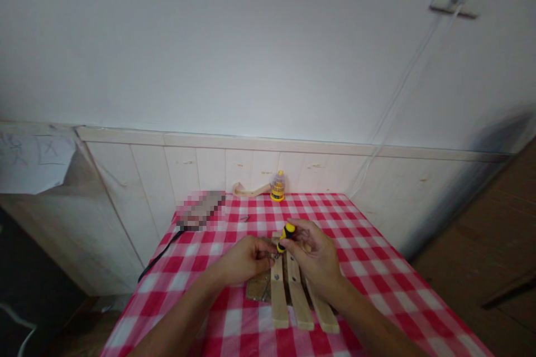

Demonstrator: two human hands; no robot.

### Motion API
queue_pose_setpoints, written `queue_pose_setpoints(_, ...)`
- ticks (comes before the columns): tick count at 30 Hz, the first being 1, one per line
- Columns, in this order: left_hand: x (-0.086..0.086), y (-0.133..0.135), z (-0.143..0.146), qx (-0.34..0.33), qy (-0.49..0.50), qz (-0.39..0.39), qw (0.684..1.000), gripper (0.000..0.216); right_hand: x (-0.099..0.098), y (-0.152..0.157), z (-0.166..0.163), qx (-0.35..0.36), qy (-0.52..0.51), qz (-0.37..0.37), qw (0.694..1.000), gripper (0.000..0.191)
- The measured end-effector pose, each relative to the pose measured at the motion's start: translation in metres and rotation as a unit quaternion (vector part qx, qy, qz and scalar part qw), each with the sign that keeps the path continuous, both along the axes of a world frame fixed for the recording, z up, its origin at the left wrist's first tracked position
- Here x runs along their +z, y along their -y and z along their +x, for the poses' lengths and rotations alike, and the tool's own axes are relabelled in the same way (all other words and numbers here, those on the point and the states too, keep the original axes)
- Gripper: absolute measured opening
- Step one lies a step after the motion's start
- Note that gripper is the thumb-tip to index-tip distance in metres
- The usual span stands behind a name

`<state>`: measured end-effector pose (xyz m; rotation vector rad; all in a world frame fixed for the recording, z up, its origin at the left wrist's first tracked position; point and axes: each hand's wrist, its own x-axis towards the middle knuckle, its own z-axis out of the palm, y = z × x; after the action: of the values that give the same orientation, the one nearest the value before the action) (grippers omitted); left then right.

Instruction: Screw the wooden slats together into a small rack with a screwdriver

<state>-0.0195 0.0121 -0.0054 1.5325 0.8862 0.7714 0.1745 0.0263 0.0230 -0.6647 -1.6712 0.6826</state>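
My right hand (pixel 318 256) is closed round a small yellow and black screwdriver (pixel 287 231), tilted with its tip down. The tip meets the left one of three pale wooden strips (pixel 280 307) that lie side by side. Beside the tip, the fingers of my left hand (pixel 245 259) are pinched together at that strip's edge; what they grip, if anything, is too small to make out. Dark screw heads (pixel 277 277) show on the strips. Under them lies a brown, rough-looking board (pixel 257 288), partly hidden by my left hand and the strips.
A red and white checked cloth (pixel 234 323) covers the table. Against the panelled wall stand a yellow-capped clear container (pixel 277 187) and a curved wooden piece (pixel 251 190). A small dark object (pixel 245 218) lies nearer. At left is a blurred-out item with a black strap (pixel 161 255).
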Motion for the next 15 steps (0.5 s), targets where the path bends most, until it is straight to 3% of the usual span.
queue_pose_setpoints(7, 0.0009, 0.0004, 0.0006, 0.009, -0.001, -0.006, 1.0, 0.024, -0.0043, -0.0003, -0.0006, -0.009, -0.001, 0.03, 1.0, 0.037)
queue_pose_setpoints(15, -0.0014, -0.0005, -0.0007, 0.008, 0.0, 0.002, 1.0, 0.024, 0.0051, 0.0018, 0.0058, 0.005, 0.098, 0.129, 0.987, 0.04)
